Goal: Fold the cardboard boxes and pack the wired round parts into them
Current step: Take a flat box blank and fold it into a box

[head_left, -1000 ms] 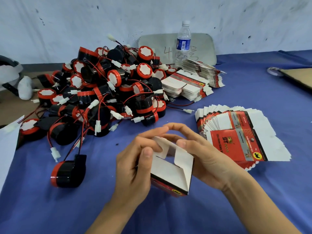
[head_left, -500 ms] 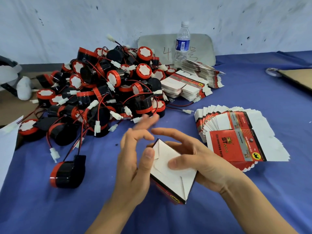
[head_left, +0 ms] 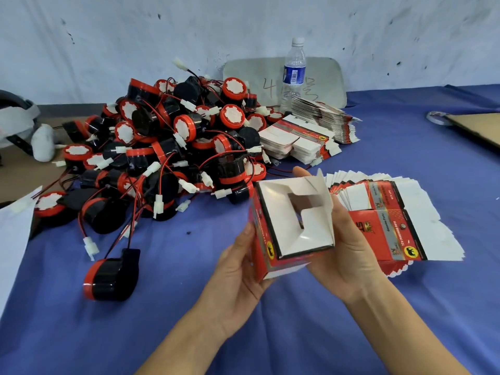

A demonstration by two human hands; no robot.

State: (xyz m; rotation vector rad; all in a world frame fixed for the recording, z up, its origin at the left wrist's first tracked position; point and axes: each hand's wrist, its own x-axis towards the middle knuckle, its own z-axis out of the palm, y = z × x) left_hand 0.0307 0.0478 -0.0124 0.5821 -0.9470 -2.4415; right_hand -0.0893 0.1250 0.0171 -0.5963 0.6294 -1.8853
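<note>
Cardboard box is now turned mouth-up and squared; our left hand and right hand grip its sides, ready for filling.

The left grip and right grip are bare, nails short; the left forearm and right forearm unclothed.

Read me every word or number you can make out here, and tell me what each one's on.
"4": handwritten on the gray board behind the water bottle; scribbles beside it unreadable.
"Genuine Parts": sideways on the top flat box of the fanned stack.
Other print on that flat box, the held box and the bottle's label: too small or blurred.
</note>
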